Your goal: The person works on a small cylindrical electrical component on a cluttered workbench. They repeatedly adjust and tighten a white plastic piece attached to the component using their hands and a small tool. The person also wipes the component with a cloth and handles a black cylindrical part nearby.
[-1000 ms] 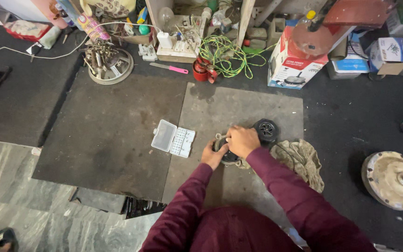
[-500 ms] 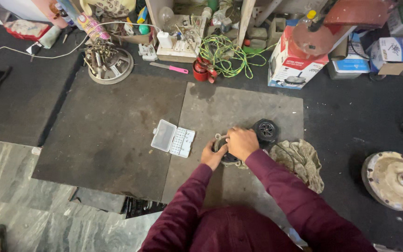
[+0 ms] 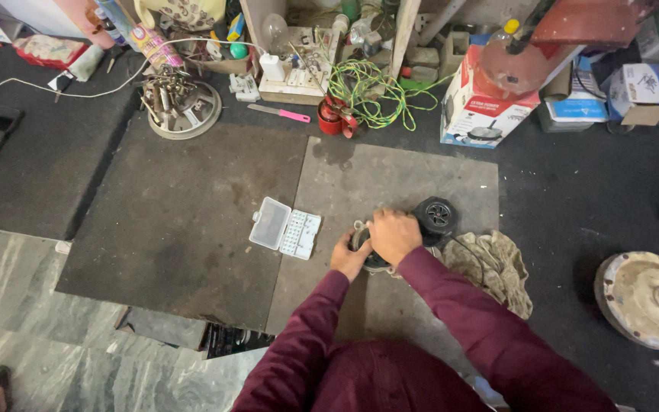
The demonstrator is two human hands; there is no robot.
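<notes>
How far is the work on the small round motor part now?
Looks done: a black round part lies apart beside the rag, and the clear parts box lies open. In hand: left hand and right hand both grip the round metal part. What is left cannot be told; the hands hide it.

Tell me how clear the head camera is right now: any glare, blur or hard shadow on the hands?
Head view: even, soft light, no glare; both hands, left hand and right hand, look sharp on the round dark part, which they mostly hide; wide-angle bending shows at the frame edges.
</notes>
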